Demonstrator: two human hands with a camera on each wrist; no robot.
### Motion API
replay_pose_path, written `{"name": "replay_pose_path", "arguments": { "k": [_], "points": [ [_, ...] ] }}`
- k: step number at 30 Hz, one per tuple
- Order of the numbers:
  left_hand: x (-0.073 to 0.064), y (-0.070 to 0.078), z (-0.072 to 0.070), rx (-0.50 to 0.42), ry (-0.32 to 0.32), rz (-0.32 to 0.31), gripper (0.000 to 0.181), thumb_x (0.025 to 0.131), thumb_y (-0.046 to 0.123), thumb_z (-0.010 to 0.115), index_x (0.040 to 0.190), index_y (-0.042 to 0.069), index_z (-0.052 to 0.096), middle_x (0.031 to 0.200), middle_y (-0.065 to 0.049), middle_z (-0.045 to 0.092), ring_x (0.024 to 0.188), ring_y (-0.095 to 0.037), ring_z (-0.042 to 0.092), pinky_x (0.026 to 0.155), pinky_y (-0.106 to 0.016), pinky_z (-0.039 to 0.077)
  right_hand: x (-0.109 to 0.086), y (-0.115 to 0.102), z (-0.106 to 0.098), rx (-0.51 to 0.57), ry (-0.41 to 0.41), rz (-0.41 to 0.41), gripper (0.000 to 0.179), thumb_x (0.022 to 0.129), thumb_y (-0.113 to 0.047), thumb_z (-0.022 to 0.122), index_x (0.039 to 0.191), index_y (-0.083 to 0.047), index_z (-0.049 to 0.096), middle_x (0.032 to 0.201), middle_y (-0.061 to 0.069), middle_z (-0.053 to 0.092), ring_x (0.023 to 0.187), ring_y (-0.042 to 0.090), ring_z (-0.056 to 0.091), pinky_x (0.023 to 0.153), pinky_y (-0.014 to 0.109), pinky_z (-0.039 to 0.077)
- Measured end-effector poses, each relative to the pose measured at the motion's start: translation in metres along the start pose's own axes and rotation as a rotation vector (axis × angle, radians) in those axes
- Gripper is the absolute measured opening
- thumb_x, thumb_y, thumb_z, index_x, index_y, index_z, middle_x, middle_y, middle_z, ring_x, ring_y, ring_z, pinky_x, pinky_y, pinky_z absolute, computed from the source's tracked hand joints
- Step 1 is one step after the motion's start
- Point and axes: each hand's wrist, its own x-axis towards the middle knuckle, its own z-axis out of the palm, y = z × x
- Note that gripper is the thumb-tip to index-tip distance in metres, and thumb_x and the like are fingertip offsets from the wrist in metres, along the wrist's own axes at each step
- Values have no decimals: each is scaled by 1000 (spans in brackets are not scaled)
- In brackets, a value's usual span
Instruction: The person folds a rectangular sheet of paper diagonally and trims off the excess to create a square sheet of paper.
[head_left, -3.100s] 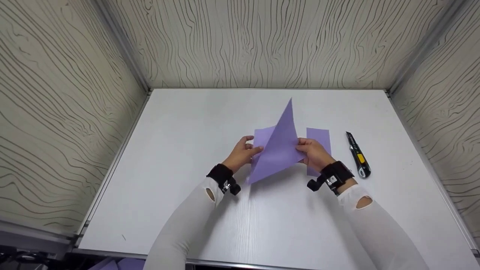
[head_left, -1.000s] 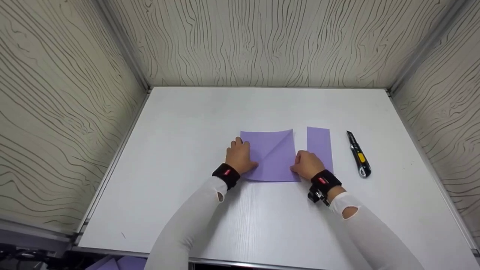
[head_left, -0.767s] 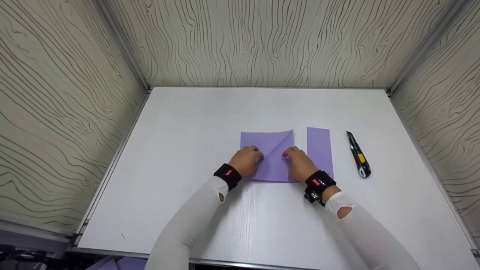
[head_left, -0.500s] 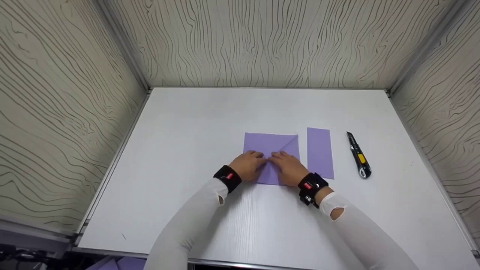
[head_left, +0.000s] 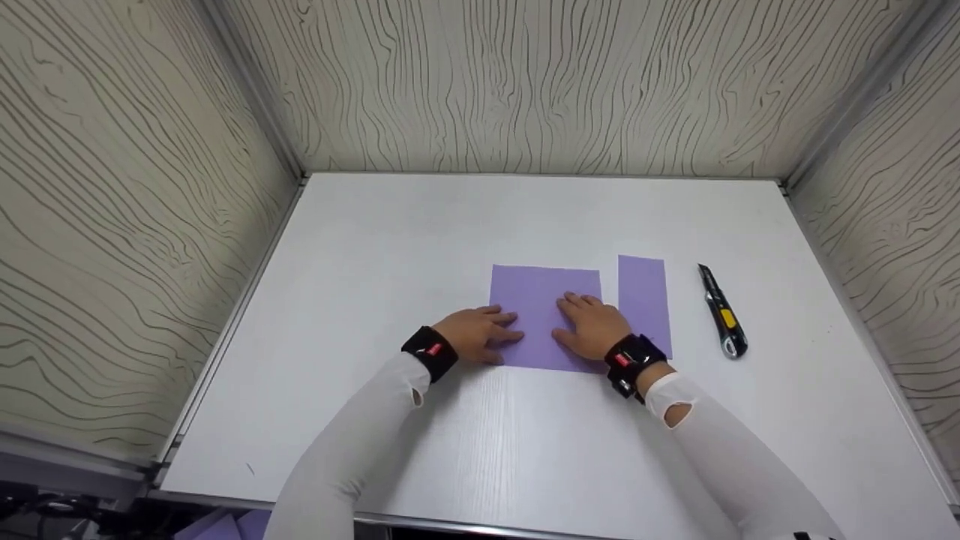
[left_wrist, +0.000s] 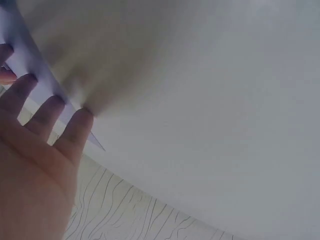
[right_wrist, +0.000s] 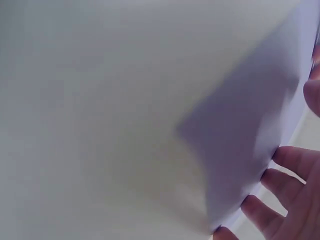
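A square sheet of purple paper [head_left: 541, 289] lies flat on the white table, its diagonal fold not showing now. My left hand [head_left: 474, 335] rests with spread fingers on the sheet's left edge; in the left wrist view its fingertips [left_wrist: 59, 101] touch the paper. Over the sheet's right half my right hand [head_left: 595, 328] lies with fingers extended, and the right wrist view has its fingertips [right_wrist: 272, 175] on the purple surface. Neither hand grips anything.
Right of the square lies a narrow purple paper strip [head_left: 643, 300], partly behind the right wristband. A black and yellow utility knife [head_left: 724, 313] lies farther right. Patterned panels [head_left: 480, 90] enclose the white table [head_left: 390, 247] at the back and sides. More purple paper [head_left: 221, 525] shows below the front edge.
The sheet went from lifted and folded over to lying flat as a square. My hands first met at its middle, then spread apart, the left one moving out to the left edge.
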Motion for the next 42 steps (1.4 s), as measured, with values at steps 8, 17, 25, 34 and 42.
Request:
{"name": "replay_pose_path", "arguments": {
  "k": [8,17,25,34,42],
  "points": [
    [-18,-9,9,40,22,-22,60,104,45,72,161,39,52,177,-4,35,166,-27,32,134,-43,31,12,20,-10,-47,-40,75,96,99,-61,69,163,5,41,170,27,41,156,52,39,123,72,37],
    [-20,-14,23,14,-12,-16,54,113,46,53,166,44,40,182,-2,23,170,-25,19,136,-53,23,7,33,-23,-4,-44,147,98,101,-60,68,164,8,36,171,31,36,158,55,34,125,74,31],
    [-15,-17,27,11,10,-36,55,114,46,48,168,43,36,182,-6,21,170,-25,18,137,-55,21,1,63,-30,101,40,160,71,111,-37,54,163,8,37,171,35,33,159,56,29,130,70,23],
    [-16,-16,20,-61,17,-99,54,114,40,49,167,42,38,182,-8,21,170,-28,17,138,-54,17,-25,83,-37,116,145,233,57,101,-12,51,149,19,48,155,44,46,144,65,43,120,74,38],
    [-19,-25,22,-101,28,-121,54,113,37,47,167,40,40,182,-11,22,170,-32,16,138,-56,15,-29,80,-30,130,81,204,60,101,-14,53,151,19,47,158,44,43,150,62,40,127,69,32]
  ]
}}
